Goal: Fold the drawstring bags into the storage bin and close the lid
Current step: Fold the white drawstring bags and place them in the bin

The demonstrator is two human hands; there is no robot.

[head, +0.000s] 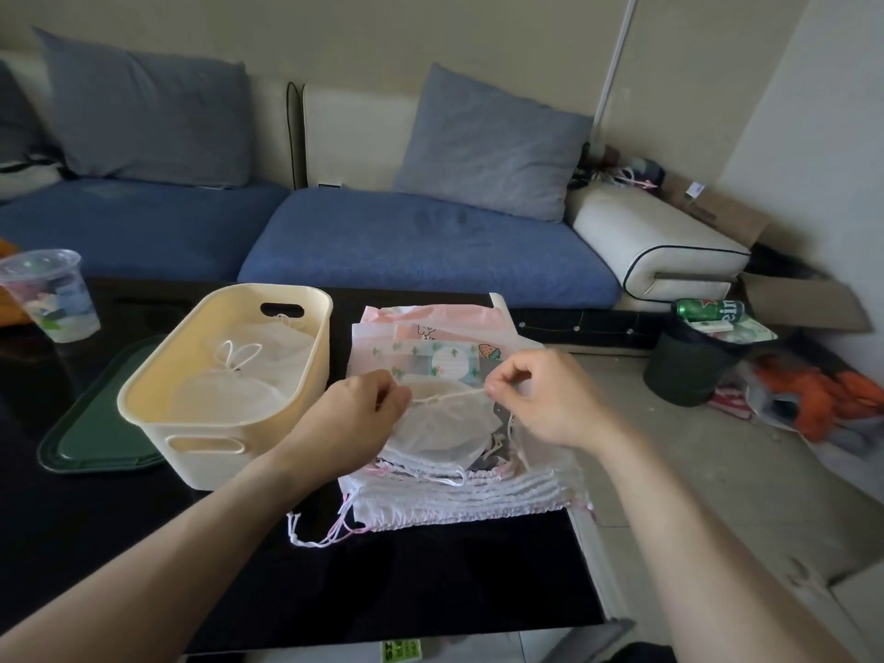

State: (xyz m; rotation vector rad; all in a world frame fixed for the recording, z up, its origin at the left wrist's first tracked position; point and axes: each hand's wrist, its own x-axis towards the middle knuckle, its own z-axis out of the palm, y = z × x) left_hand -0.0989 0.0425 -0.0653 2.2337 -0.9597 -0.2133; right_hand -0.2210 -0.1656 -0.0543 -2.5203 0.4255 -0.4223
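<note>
A cream storage bin (306, 346) stands on the black table, with white drawstring bags (229, 394) lying inside it. To its right lies a pile of drawstring bags (459, 495), white and pink, some printed. On top of the pile is a small white bag (445, 433). My left hand (349, 418) pinches the left end of its drawstring and my right hand (540, 399) pinches the right end, the cord stretched between them. A dark green lid (91, 433) lies flat on the table, left of the bin and partly under it.
A clear plastic cup (52, 294) stands at the table's left edge. Behind the table is a blue sofa (421, 241) with grey cushions. On the floor to the right stand a dark waste bin (693, 361) holding a green can, cardboard boxes and orange cloth.
</note>
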